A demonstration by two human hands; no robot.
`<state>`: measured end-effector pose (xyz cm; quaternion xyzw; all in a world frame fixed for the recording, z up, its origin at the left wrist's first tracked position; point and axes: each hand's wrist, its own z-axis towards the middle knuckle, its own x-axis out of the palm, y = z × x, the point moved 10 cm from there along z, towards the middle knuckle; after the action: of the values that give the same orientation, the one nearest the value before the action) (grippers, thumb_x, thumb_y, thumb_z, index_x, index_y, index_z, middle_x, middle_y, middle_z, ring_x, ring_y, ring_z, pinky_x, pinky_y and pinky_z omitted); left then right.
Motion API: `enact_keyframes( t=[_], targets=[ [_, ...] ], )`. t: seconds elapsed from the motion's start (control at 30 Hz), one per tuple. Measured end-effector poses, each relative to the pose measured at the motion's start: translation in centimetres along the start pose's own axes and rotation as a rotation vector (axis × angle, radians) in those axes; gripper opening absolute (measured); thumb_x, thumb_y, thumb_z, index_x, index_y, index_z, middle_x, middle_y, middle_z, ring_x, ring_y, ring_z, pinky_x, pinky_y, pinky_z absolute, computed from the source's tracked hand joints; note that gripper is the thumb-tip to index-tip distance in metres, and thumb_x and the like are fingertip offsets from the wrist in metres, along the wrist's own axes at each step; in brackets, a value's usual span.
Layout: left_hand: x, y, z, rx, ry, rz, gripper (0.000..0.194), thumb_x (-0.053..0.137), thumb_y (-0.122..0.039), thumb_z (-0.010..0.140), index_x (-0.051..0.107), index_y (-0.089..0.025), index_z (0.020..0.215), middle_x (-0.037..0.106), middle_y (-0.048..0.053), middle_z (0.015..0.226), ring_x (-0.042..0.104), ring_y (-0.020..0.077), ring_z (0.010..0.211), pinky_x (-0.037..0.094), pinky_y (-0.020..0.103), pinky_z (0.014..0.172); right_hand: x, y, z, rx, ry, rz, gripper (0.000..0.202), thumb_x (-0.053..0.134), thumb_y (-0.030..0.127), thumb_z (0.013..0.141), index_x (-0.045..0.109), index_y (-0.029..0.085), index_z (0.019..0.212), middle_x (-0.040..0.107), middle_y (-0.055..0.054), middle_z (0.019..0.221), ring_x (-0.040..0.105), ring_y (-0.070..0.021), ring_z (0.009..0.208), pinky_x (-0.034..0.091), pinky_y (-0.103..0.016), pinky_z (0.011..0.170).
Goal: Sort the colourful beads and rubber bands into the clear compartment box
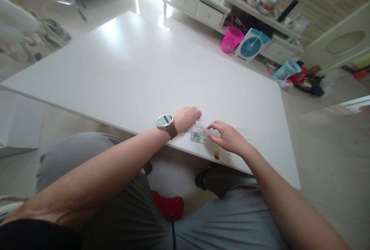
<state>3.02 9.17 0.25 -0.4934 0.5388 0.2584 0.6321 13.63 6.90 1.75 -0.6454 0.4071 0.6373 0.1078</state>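
Observation:
My left hand (188,116), with a watch (165,121) on its wrist, reaches over the white table (162,72). Its fingers are curled down and closed at a small pink bead (199,119). Just below lies a small clear plastic box (199,140), with several colourful pieces (196,136) in its left part. My right hand (227,137) grips the right side of this box between thumb and fingers. Small rings (189,130) lie beside the box, partly under my left wrist. A small yellow-and-dark figure (216,155) rests nearer the table edge.
A small clear item (229,157) lies by the figure. My legs and a red seat (167,205) are below the table's near edge. Beyond the table stand a pink basket (232,39), a blue-and-white fan (252,45) and a light-blue basket (287,70) before a white cabinet (209,14).

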Motion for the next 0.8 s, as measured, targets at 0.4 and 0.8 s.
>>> enact_keyframes(
  t=[0.4,0.8],
  targets=[
    [0.2,-0.4,0.0,0.027,0.01,0.042,0.023,0.048,-0.015,0.089,0.071,-0.016,0.09,0.07,0.01,0.095,0.066,0.018,0.082,0.047,0.026,0.069,0.1,0.6,0.1,-0.021,0.019,0.018,0.023,0.063,0.03,0.087,0.063,0.022,0.109,0.062,-0.008,0.11,0.062,-0.0209,0.097,0.049,-0.033,0.087],
    [-1.4,-0.7,0.1,0.02,-0.059,0.004,0.02,0.051,-0.015,0.089,0.071,-0.016,0.091,0.072,0.01,0.092,0.064,0.0202,0.091,0.046,0.03,0.078,-0.8,0.6,-0.2,-0.002,-0.045,0.026,0.019,0.061,0.027,0.089,0.064,0.021,0.106,0.064,-0.008,0.107,0.062,-0.0213,0.097,0.049,-0.035,0.088]
  ],
)
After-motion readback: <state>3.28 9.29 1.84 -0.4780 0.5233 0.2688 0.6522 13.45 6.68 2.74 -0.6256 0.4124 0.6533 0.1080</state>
